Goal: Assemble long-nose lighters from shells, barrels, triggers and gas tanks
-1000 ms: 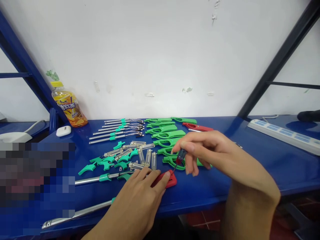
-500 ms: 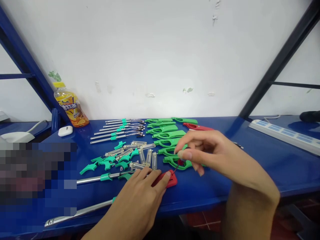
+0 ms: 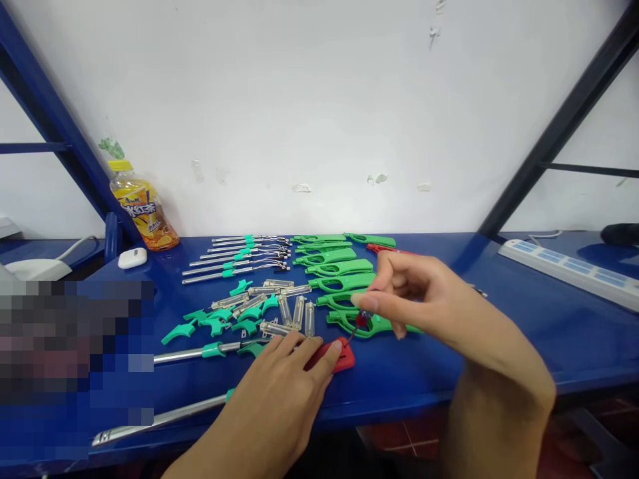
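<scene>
My left hand (image 3: 279,392) lies flat on a red plastic handle shell (image 3: 343,358) near the front edge of the blue table (image 3: 429,372), fingers stretched over it and pressing it down. My right hand (image 3: 424,299) pinches a small screwdriver (image 3: 362,320) with a red and blue grip. The thin shaft slants down to the red shell. Behind them lie green handle shells (image 3: 339,269) in a row, several clear tubes (image 3: 297,309), teal trigger pieces (image 3: 214,326) and metal rods with teal collars (image 3: 234,263).
A yellow drink bottle (image 3: 142,209) and a white earbud case (image 3: 132,257) stand at the back left. A white power strip (image 3: 569,271) lies at the right. Two long metal rods (image 3: 164,416) lie near the front edge. A blurred patch covers the left side.
My right hand has turned the screwdriver between its fingers and lowered slightly over the red shell. The left hand has stayed pressed on the shell.
</scene>
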Demonstrator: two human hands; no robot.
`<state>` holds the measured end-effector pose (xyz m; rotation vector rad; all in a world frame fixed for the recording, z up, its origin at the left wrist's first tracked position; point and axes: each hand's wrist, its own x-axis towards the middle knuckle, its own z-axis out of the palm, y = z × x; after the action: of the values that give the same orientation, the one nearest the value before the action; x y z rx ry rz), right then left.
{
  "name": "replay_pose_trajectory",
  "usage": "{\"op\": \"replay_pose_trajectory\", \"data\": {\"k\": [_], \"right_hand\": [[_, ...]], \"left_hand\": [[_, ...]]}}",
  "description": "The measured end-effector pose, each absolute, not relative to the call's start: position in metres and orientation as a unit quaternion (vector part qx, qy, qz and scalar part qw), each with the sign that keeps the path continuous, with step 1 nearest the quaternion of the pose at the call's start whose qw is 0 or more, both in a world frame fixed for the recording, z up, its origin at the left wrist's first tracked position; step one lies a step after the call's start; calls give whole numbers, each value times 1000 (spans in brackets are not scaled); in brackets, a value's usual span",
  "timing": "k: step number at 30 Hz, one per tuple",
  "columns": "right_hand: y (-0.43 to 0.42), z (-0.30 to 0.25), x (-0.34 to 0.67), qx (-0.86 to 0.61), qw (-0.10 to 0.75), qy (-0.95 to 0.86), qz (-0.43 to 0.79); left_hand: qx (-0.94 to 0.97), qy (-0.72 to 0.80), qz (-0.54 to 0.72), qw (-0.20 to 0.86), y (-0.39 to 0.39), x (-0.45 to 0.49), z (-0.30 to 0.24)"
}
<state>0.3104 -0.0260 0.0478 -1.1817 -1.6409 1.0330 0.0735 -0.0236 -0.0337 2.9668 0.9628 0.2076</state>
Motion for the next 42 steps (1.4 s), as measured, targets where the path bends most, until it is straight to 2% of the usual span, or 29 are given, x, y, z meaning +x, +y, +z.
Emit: {"op": "replay_pose_trajectory", "data": {"k": [6,12,18,25,33,42], "right_hand": [[-26,48,312,-482,426,-676,360],[-26,49,312,-471,404,-693,366],[-23,46,310,-491,421,-700,302],[-19,40,315,-516,434,-676,298],[-22,47,308,-469,423,-721,285],[-31,50,315,-453,336,-728,391]], "left_hand": [[950,309,46,12,-22,75,-30],[953,300,51,-3,-23,73,-33],[952,303,53,3,-24,73,-32],[951,306,54,8,-25,73,-32],[952,300,68,1,-24,74,-31],[952,294,86,-13,-22,72,-37]]}}
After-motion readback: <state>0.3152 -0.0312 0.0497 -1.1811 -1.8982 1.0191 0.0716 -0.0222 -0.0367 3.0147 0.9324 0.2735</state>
